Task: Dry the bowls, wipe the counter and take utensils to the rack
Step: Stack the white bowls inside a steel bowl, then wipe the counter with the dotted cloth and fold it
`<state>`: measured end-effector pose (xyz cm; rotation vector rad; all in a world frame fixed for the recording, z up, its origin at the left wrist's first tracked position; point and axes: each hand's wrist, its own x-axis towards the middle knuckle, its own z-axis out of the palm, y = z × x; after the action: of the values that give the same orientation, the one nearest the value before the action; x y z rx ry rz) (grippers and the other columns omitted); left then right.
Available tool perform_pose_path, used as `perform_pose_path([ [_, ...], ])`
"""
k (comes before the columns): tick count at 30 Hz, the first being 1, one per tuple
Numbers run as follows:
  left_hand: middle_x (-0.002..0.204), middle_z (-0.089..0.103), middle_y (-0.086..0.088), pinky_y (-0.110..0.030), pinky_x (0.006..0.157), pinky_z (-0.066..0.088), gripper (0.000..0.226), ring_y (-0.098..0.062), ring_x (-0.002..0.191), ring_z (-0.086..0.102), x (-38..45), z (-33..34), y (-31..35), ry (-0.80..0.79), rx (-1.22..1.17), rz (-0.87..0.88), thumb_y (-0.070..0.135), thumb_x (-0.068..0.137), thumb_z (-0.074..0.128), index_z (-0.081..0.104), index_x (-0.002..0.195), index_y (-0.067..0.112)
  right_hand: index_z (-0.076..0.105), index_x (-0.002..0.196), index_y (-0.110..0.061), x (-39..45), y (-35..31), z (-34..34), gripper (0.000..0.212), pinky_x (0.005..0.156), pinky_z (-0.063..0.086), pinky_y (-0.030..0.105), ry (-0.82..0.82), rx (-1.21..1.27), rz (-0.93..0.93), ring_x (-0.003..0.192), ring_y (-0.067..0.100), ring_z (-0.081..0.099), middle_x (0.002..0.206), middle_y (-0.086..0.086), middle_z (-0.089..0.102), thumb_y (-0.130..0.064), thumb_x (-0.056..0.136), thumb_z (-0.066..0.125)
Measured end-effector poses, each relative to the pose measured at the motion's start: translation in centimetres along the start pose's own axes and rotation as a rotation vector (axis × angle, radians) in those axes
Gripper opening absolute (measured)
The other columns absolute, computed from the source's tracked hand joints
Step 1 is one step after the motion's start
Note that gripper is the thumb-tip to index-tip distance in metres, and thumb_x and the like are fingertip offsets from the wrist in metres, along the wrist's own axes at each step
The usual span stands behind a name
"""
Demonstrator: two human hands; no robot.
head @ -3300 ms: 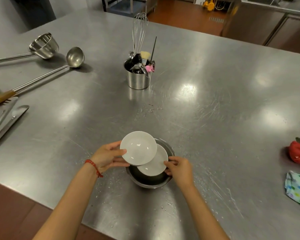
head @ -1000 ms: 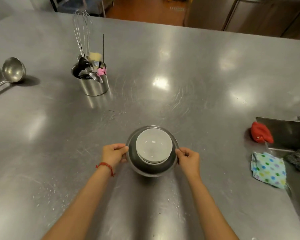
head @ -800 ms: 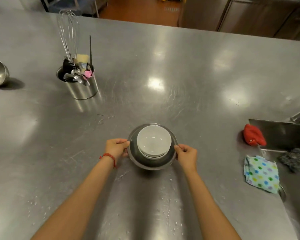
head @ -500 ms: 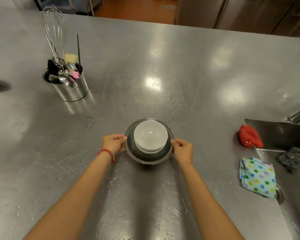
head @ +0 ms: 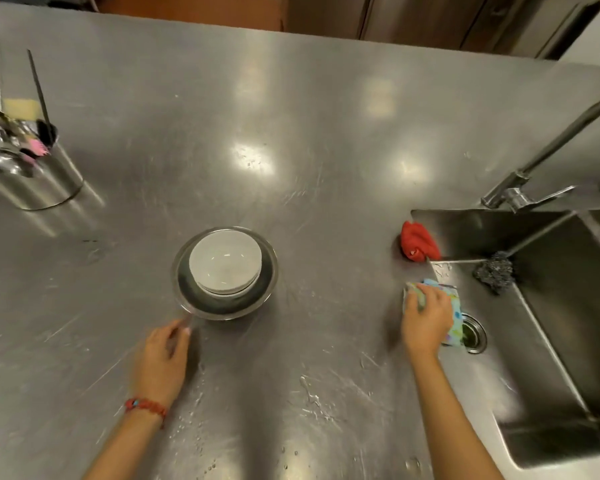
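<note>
Two white bowls (head: 225,265) sit stacked inside a steel mixing bowl (head: 271,282) in the middle of the steel counter (head: 291,133). My left hand (head: 163,362) hovers just below the steel bowl's near rim, fingers loosely apart, holding nothing. My right hand (head: 426,320) lies on the dotted blue cloth (head: 456,320) at the sink's edge, fingers closing on it. A steel utensil holder (head: 45,181) with spoons and a pink tool stands at the far left.
A sink (head: 551,323) with a drain and a faucet (head: 541,157) takes up the right side. A red cloth (head: 418,242) lies at the sink's near corner, and a steel scourer (head: 494,271) sits on its ledge. Water droplets dot the counter's near part.
Both hands let go of the steel bowl. My right hand moved right onto the dotted cloth, my left hand drew back. The view swung right, showing more of the sink.
</note>
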<state>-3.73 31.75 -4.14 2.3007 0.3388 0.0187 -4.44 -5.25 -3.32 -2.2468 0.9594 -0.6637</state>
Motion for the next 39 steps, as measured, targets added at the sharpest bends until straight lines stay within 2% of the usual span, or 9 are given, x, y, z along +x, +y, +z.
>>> perform_pose_path([
  [6, 0.098, 0.068, -0.024, -0.049, 0.083, 0.049, 0.020, -0.042, 0.089, 0.063, -4.3, 1.4, 0.4, -0.144, 0.229, 0.255, 0.004, 0.081, 0.066, 0.067, 0.100, -0.002, 0.040, 0.133, 0.003, 3.5, 3.7, -2.7, 0.056, 0.104, 0.030, 0.049, -0.065, -0.150, 0.339, 0.125, 0.044, 0.038, 0.134, 0.031, 0.042, -0.025, 0.088, 0.058],
  [8, 0.095, 0.069, -0.023, -0.049, 0.080, 0.050, 0.032, -0.040, 0.085, 0.065, -5.0, 1.7, 1.0, -0.151, 0.260, 0.309, 0.025, 0.088, 0.056, 0.068, 0.098, -0.002, 0.048, 0.127, 0.005, 4.1, 4.5, -2.6, 0.056, 0.098, 0.037, 0.049, -0.142, -0.103, 0.428, 0.118, 0.045, 0.046, 0.128, 0.031, 0.050, -0.033, 0.088, 0.058],
  [10, 0.093, 0.070, -0.022, -0.049, 0.077, 0.052, 0.068, -0.038, 0.082, 0.066, -5.5, 2.0, 1.3, -0.167, 0.283, 0.366, 0.052, 0.092, 0.028, 0.069, 0.097, -0.002, 0.055, 0.115, 0.008, 4.2, 4.7, -2.6, 0.051, 0.090, 0.043, 0.047, -0.181, -0.003, 0.462, 0.107, 0.044, 0.054, 0.117, 0.030, 0.059, -0.034, 0.087, 0.059],
  [13, 0.097, 0.070, -0.021, -0.050, 0.078, 0.053, 0.087, -0.038, 0.085, 0.066, -5.9, 2.2, 1.6, -0.201, 0.324, 0.408, 0.060, 0.090, 0.007, 0.068, 0.100, -0.002, 0.056, 0.112, 0.007, 4.0, 4.7, -2.8, 0.049, 0.087, 0.045, 0.046, -0.157, 0.052, 0.453, 0.104, 0.042, 0.057, 0.113, 0.028, 0.061, -0.032, 0.083, 0.065],
  [21, 0.099, 0.069, -0.020, -0.051, 0.077, 0.053, 0.085, -0.037, 0.088, 0.066, -7.2, 1.7, 1.8, -0.222, 0.351, 0.393, 0.058, 0.091, 0.007, 0.067, 0.103, 0.000, 0.049, 0.107, -0.004, 0.9, 1.7, -4.5, 0.040, 0.077, 0.049, 0.037, -0.106, 0.197, 0.297, 0.093, 0.027, 0.060, 0.110, 0.019, 0.063, -0.024, 0.079, 0.071],
  [25, 0.098, 0.069, -0.020, -0.050, 0.076, 0.052, 0.080, -0.037, 0.085, 0.066, -8.0, 0.9, 1.5, -0.199, 0.346, 0.398, 0.054, 0.093, 0.010, 0.068, 0.100, 0.000, 0.051, 0.106, -0.010, -3.8, -1.3, -5.2, 0.037, 0.077, 0.055, 0.047, -0.262, 0.374, 0.335, 0.091, 0.025, 0.063, 0.104, 0.011, 0.062, -0.022, 0.078, 0.073],
  [30, 0.102, 0.069, -0.021, -0.053, 0.082, 0.050, 0.073, -0.037, 0.091, 0.067, -9.4, -0.3, 0.4, -0.181, 0.366, 0.390, 0.047, 0.096, 0.014, 0.069, 0.097, -0.001, 0.053, 0.103, -0.009, -12.5, -4.1, -4.4, 0.033, 0.053, 0.053, 0.016, -0.537, 0.538, 0.387, 0.077, 0.014, 0.063, 0.095, 0.008, 0.064, -0.017, 0.078, 0.073],
  [35, 0.106, 0.068, -0.023, -0.054, 0.079, 0.052, 0.077, -0.039, 0.095, 0.066, -10.6, -1.9, -1.1, -0.251, 0.417, 0.353, 0.047, 0.095, 0.009, 0.069, 0.098, 0.000, 0.055, 0.101, -0.010, -19.9, -4.6, -2.4, 0.031, 0.072, 0.057, 0.031, -0.713, 0.458, 0.410, 0.087, 0.020, 0.065, 0.100, 0.009, 0.065, -0.018, 0.078, 0.073],
  [39, 0.105, 0.068, -0.023, -0.055, 0.074, 0.053, 0.064, -0.040, 0.094, 0.066, -11.3, -2.6, -1.9, -0.309, 0.504, 0.331, 0.042, 0.093, 0.022, 0.070, 0.097, 0.000, 0.053, 0.116, -0.010, -22.5, -4.5, -1.8, 0.038, 0.084, 0.048, 0.030, -0.547, 0.148, 0.108, 0.105, 0.025, 0.058, 0.113, 0.008, 0.060, -0.023, 0.083, 0.067],
])
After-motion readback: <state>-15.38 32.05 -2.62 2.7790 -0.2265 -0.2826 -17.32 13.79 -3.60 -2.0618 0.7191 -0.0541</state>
